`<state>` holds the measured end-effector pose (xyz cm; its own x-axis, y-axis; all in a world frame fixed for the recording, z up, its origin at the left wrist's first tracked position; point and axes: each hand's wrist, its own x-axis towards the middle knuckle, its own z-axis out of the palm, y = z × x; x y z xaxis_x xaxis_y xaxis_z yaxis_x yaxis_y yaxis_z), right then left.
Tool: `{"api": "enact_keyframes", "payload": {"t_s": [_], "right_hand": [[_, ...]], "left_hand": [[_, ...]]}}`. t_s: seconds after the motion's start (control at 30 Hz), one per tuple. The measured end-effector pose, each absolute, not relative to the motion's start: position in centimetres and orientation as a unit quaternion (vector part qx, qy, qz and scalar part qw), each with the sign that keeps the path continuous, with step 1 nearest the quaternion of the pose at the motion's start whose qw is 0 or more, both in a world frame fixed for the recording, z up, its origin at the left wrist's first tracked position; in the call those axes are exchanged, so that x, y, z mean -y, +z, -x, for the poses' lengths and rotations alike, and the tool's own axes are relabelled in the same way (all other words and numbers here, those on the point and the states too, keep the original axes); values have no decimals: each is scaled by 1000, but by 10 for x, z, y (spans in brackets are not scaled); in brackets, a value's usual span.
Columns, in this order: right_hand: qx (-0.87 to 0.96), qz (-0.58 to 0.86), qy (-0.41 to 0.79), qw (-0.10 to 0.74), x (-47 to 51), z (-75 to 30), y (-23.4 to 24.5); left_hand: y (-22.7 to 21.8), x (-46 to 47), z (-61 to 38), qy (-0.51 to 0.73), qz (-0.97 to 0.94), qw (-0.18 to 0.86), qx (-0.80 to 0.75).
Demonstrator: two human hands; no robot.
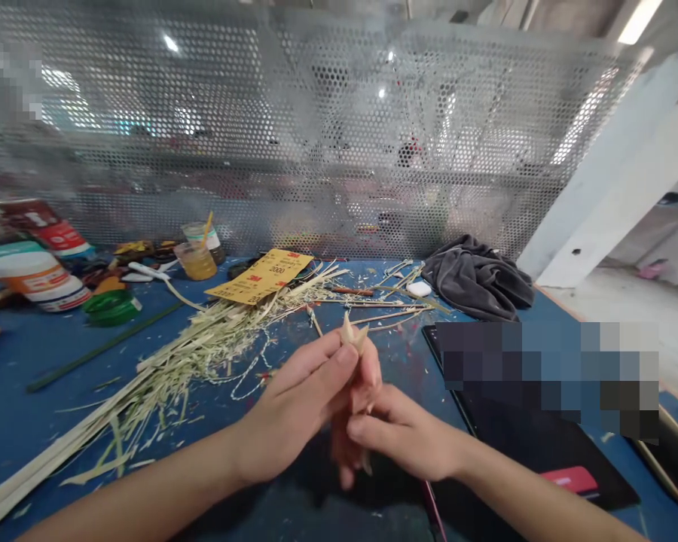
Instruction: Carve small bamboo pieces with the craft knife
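Note:
Both my hands meet over the blue table (28, 406) near its front middle. My left hand (294, 410) has its fingers pressed together round a small pale bamboo piece (352, 333) whose pointed tip sticks up above the fingertips. My right hand (395, 429) is closed just below and beside the same piece, its fingers blurred by motion. A long pile of pale bamboo strips and shavings (163, 369) lies to the left of my hands.
A yellow sandpaper sheet (263, 275), glue jars (196, 256), a white and orange tub (37, 278) and a green tape roll (111, 307) sit at the back left. A dark cloth (480, 275) lies back right. A perforated metal screen (328, 128) closes the table's far edge.

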<state>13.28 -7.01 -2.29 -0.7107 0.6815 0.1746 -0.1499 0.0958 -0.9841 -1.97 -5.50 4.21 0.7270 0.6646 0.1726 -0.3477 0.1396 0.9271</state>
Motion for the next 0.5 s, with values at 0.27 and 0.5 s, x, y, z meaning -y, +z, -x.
{"api": "enact_keyframes", "payload": {"t_s": [0.27, 0.5], "right_hand": [[579, 200, 655, 442, 77, -128, -41], [467, 113, 804, 350, 74, -124, -49]], "left_hand": [[41, 60, 8, 391, -495, 773, -67], [35, 60, 13, 380, -578, 714, -109]]}}
